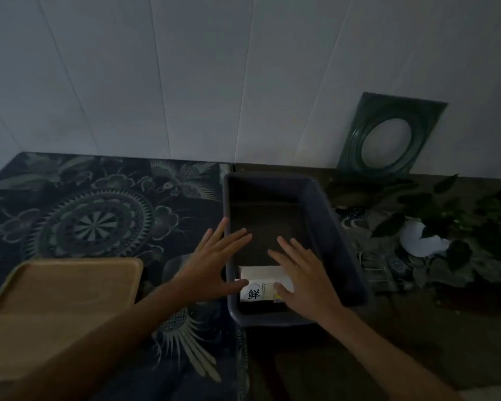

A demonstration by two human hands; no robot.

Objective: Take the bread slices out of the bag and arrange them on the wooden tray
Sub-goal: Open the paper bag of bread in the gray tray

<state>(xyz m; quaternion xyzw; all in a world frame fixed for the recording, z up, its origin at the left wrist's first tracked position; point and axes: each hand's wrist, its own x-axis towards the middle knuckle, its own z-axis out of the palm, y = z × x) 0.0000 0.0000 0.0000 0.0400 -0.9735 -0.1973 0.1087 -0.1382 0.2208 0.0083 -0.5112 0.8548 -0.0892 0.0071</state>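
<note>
A white bread bag (262,285) with a black printed character lies at the near end of a dark plastic bin (342,256). My left hand (214,261) hovers over the bin's left rim, fingers spread, thumb touching the bag's left side. My right hand (301,273) is spread over the bag's right side, thumb against it. Neither hand has closed around the bag. The wooden tray (61,308) lies bare at the near left, partly under my left forearm.
A dark patterned cloth (99,212) covers the left of the table. A green frame with an oval opening (388,137) leans on the white panelled wall. A leafy plant (446,227) with something white in it stands to the right of the bin.
</note>
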